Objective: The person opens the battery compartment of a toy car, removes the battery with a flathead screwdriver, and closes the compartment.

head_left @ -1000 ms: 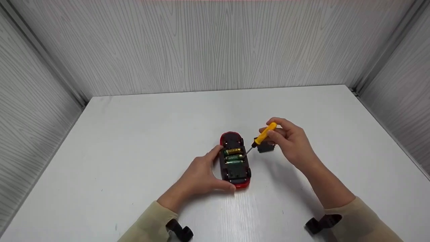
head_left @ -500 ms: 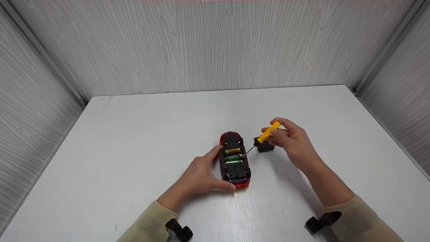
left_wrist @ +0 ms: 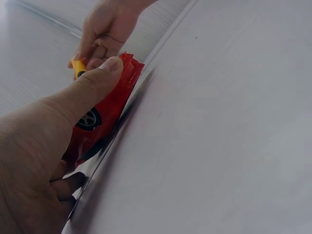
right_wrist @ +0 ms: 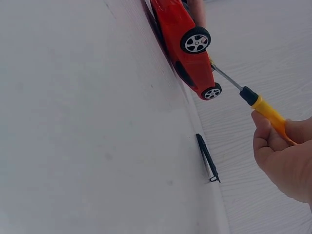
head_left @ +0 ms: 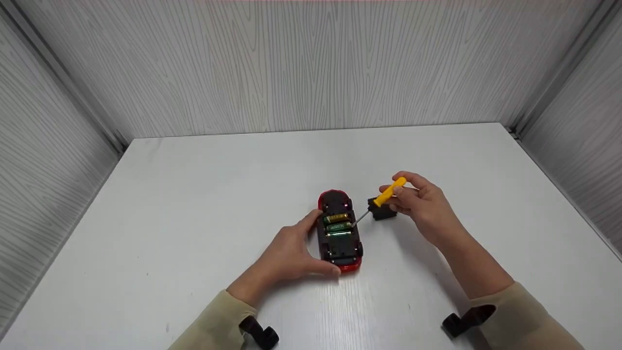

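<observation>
A red toy car [head_left: 344,249] lies upside down on the white table, wheels up, its battery bay uncovered. Three batteries [head_left: 338,227] sit side by side in the bay, one gold and two green. My left hand [head_left: 289,255] holds the car from its left, thumb at the near end [left_wrist: 92,85] and fingers along the side. Between thumb and fingers of my right hand [head_left: 423,209] is a yellow-handled screwdriver [head_left: 389,191], slanting down to the left. Its metal tip is right at the right end of the middle battery. The right wrist view shows the screwdriver's shaft [right_wrist: 228,78] reaching over the car's edge.
A small black plastic cover [head_left: 384,212] lies on the table just right of the car, partly behind the right hand's fingers. Grey wood-grain panels [head_left: 311,68] wall the table at the back and both sides. Each sleeve carries a black wrist mount [head_left: 260,334].
My right hand has shifted slightly to the right, tilting the screwdriver handle that way while the tip stays by the middle battery. The left hand and the car have stayed put.
</observation>
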The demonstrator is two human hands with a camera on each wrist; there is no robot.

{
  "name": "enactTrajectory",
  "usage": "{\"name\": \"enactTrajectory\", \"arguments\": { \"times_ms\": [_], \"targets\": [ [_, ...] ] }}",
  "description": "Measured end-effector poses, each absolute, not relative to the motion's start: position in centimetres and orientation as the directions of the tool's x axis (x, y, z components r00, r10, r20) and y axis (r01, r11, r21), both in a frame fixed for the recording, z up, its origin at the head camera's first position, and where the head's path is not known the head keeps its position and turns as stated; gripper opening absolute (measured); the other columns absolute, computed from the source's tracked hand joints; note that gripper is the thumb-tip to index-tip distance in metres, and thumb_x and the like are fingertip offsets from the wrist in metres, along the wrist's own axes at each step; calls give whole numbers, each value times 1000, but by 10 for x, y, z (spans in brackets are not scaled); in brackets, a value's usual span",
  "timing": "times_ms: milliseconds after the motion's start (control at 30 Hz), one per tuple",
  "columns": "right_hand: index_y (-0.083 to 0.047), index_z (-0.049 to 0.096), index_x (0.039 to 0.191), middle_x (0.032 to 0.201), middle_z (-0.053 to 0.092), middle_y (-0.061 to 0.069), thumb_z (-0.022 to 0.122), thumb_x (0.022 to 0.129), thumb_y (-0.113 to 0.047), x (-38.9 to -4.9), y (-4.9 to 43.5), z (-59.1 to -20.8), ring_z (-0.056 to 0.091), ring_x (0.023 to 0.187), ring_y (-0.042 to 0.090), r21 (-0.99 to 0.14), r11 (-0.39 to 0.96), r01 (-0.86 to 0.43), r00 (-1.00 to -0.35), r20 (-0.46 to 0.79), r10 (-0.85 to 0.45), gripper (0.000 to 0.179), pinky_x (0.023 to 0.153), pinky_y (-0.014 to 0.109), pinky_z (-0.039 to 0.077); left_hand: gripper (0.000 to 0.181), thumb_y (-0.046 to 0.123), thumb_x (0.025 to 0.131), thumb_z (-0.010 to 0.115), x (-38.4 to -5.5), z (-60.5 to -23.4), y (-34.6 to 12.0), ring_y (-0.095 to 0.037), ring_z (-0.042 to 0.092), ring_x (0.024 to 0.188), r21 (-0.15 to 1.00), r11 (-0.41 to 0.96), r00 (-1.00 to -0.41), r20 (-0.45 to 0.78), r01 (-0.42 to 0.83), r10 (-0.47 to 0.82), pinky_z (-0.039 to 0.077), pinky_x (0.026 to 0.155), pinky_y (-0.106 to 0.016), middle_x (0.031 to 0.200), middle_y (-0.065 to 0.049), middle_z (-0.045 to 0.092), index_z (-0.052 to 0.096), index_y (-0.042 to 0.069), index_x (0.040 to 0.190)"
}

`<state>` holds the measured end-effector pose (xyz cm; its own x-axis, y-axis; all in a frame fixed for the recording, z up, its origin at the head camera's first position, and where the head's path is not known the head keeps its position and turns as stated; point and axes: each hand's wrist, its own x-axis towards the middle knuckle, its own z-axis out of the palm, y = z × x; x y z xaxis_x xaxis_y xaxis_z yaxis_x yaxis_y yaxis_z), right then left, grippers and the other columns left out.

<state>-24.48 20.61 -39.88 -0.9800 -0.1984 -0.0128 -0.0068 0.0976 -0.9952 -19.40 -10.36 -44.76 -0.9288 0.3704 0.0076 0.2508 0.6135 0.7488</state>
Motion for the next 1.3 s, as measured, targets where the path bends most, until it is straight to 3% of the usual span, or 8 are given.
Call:
{"name": "enactTrajectory", "arguments": {
  "times_ms": [267, 600, 867, 1300],
  "targets": [
    [-7, 55, 138, 141, 64, 26, 52, 113, -14, -246, 207, -401, 70, 119, 27, -995, 97, -9, -980, -11, -197, 26, 101, 31, 56, 134, 67, 58, 98, -193, -448, -103, -18, 48, 144, 750, 618, -931, -5, 237, 364, 37, 120, -41, 156, -4, 55, 33, 23, 167],
    [-7, 59, 136, 130, 71, 18, 57, 111, -15, -239, 204, -392, 72, 114, 27, -969, 137, -205, -964, 175, -200, 26, 99, 33, 57, 136, 68, 58, 98, -193, -447, -101, -20, 46, 146, 748, 623, -932, -17, 228, 361, 36, 121, -43, 158, -5, 52, 32, 23, 168],
    [-5, 61, 135, 125, 73, 16, 61, 109, -10, -236, 200, -391, 72, 111, 28, -943, 152, -297, -937, 258, -234, 26, 97, 36, 59, 133, 62, 60, 99, -194, -447, -101, -15, 48, 143, 760, 604, -930, -1, 238, 367, 37, 120, -38, 157, -2, 54, 33, 22, 168],
    [-9, 55, 137, 139, 66, 22, 55, 113, -17, -242, 206, -395, 70, 120, 27, -992, 115, -60, -982, 39, -183, 26, 102, 31, 55, 132, 62, 61, 99, -194, -448, -101, -14, 47, 144, 759, 603, -927, 4, 248, 375, 37, 120, -38, 158, 0, 53, 32, 23, 168]
  ]
}}
